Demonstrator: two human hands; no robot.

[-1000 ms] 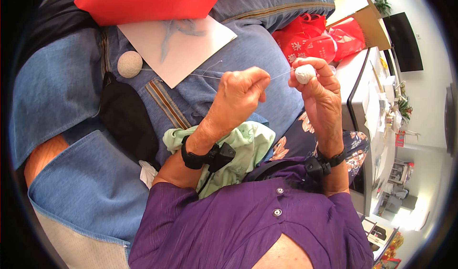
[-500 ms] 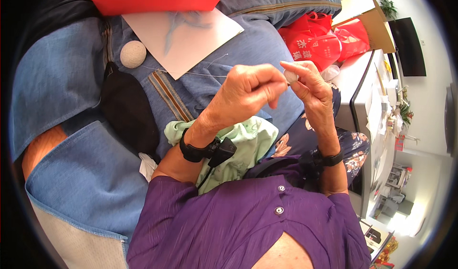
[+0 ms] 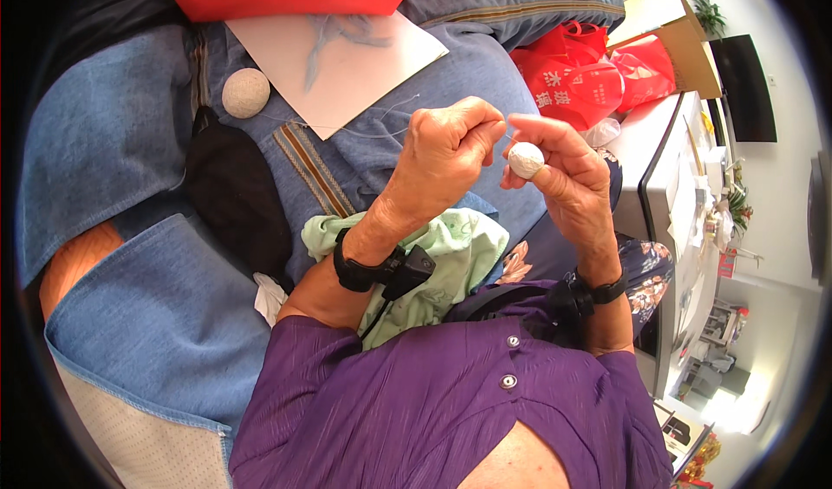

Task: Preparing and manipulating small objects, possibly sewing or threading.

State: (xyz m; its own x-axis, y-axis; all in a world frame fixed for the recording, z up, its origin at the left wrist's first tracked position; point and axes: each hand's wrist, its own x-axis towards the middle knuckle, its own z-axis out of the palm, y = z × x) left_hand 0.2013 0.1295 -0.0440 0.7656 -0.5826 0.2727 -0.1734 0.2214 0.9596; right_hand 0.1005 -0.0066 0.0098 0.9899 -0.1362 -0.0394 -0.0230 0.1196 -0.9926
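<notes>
Between the fingertips and thumb of my right hand [image 3: 568, 172] is a small white ball [image 3: 526, 160], wound from thread or string by its look. My left hand [image 3: 455, 146] is closed in a pinch just left of it, and a thin pale thread [image 3: 509, 131] runs from its fingers toward the small ball. More of this thread trails left across the blue cloth to a larger cream ball of thread [image 3: 246, 93], which lies by a white sheet with a blue-grey drawing [image 3: 368, 60].
Blue denim-like covers [image 3: 156, 316] spread beneath. A black cloth piece [image 3: 234, 194] and a pale green cloth [image 3: 464, 246] lie near my left forearm. Red bags [image 3: 568, 73], a cardboard box [image 3: 685, 55] and a cluttered white table [image 3: 672, 159] stand at the right.
My left hand has risen slightly and shifted left, its fingers closing into a pinch. My right hand has turned, so the small ball shows more fully and sits a little lower.
</notes>
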